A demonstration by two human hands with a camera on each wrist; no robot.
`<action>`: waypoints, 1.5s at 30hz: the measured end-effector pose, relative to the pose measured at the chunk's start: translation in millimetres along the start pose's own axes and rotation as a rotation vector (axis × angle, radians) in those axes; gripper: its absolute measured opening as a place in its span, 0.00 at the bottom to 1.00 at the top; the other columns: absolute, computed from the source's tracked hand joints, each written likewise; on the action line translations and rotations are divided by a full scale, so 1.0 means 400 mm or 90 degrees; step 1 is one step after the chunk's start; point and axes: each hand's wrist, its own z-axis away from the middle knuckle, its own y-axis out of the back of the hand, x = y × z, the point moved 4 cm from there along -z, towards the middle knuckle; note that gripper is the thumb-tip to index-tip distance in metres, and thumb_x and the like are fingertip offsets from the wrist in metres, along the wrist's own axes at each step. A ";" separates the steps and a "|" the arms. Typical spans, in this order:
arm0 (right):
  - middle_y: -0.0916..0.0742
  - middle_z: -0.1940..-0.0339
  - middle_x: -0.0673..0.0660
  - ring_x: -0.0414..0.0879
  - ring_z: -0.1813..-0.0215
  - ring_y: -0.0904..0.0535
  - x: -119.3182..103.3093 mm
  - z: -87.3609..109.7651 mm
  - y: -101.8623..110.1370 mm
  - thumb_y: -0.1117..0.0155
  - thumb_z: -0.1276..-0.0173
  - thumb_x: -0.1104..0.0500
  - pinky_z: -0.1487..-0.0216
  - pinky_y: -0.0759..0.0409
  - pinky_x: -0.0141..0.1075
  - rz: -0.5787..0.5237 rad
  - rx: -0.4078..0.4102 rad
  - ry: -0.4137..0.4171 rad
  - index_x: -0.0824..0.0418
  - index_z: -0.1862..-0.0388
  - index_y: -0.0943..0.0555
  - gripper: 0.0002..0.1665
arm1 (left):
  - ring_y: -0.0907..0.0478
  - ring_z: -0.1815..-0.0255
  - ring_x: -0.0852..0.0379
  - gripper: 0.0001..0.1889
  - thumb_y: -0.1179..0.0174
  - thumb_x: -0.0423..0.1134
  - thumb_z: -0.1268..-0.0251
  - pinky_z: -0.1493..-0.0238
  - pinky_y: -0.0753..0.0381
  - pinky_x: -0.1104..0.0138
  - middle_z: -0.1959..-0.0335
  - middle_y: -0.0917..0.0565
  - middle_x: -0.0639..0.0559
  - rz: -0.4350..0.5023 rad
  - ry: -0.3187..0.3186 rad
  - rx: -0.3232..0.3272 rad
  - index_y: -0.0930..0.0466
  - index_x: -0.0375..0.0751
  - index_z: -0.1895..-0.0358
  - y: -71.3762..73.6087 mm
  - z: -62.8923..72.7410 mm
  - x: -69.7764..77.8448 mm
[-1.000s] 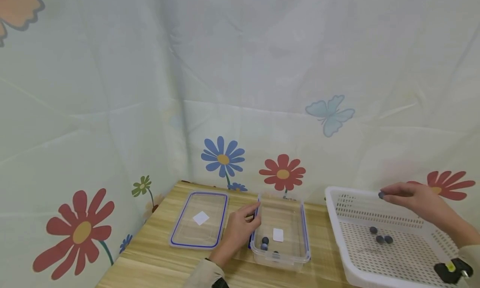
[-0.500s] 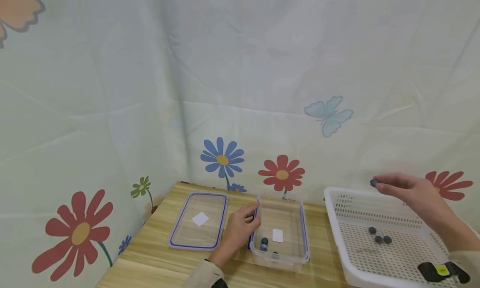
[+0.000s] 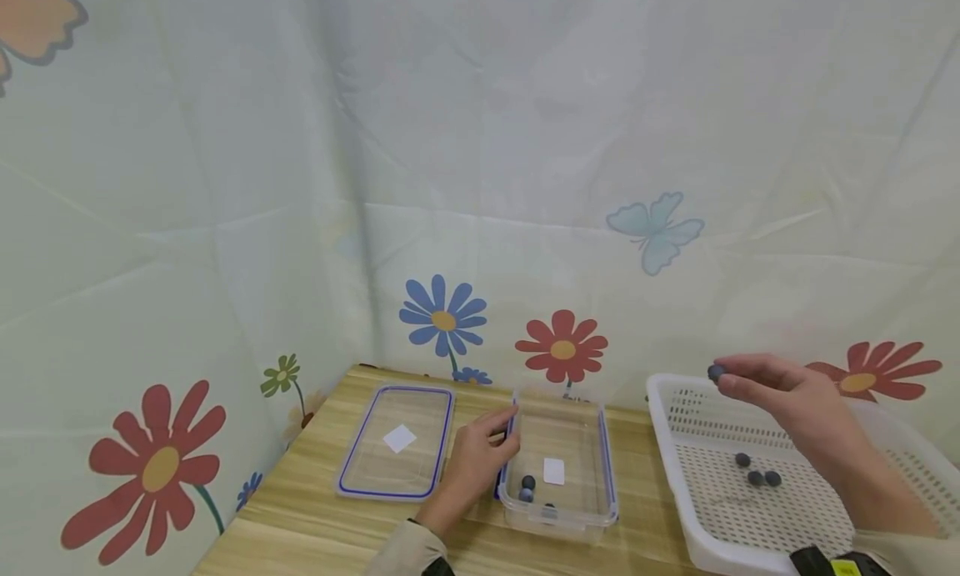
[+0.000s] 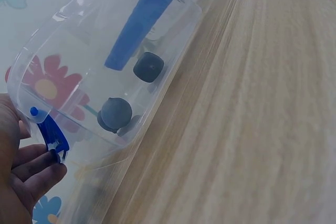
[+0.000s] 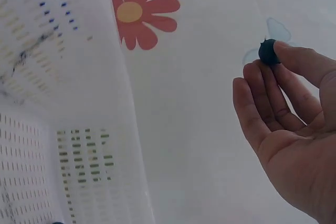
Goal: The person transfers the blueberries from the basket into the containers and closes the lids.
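In the head view, my right hand (image 3: 806, 418) pinches a blueberry (image 3: 716, 373) between thumb and fingertips above the far left part of a white perforated basket (image 3: 670, 468). The berry's small crown shows in the right wrist view. Several more blueberries (image 3: 755, 478) lie on the basket floor. My left hand (image 3: 472, 459) grips the left side of a clear plastic food container (image 3: 611, 476), its fingers around a blue latch (image 4: 52, 135). A few blueberries (image 3: 527, 488) lie in the container's near left part, beside a white label (image 3: 553, 471).
A clear lid (image 3: 431, 468) with a blue seal and a white square label lies left of the container on the wooden table (image 3: 300, 518). Behind the table hangs a pale curtain (image 3: 480, 142) printed with flowers and butterflies.
My right hand has moved left over the basket with the blueberry still pinched, rising slightly and then lowering a little. My left hand and the container have stayed in place.
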 end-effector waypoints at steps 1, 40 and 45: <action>0.14 0.43 0.37 0.47 0.36 0.28 -0.002 0.003 -0.007 0.35 0.22 0.39 0.37 0.31 0.66 -0.001 0.000 -0.003 0.53 0.30 0.18 0.30 | 0.15 0.41 0.38 0.21 0.36 0.30 0.29 0.46 0.12 0.55 0.37 0.16 0.35 0.002 -0.002 0.000 0.16 0.29 0.35 0.000 0.000 0.000; 0.08 0.53 0.57 0.45 0.53 0.11 -0.121 0.041 -0.287 0.24 0.28 0.55 0.50 0.12 0.34 -0.128 0.008 0.136 0.63 0.45 0.11 0.18 | 0.15 0.40 0.39 0.21 0.36 0.30 0.29 0.46 0.12 0.55 0.37 0.16 0.36 0.004 -0.012 0.000 0.17 0.28 0.34 -0.001 -0.003 -0.012; 0.08 0.55 0.56 0.46 0.54 0.10 -0.125 0.042 -0.323 0.24 0.29 0.57 0.51 0.11 0.34 -0.125 -0.001 0.152 0.62 0.47 0.10 0.16 | 0.15 0.40 0.40 0.21 0.35 0.30 0.29 0.46 0.12 0.56 0.37 0.16 0.36 -0.005 -0.009 0.000 0.17 0.29 0.35 0.002 -0.002 -0.018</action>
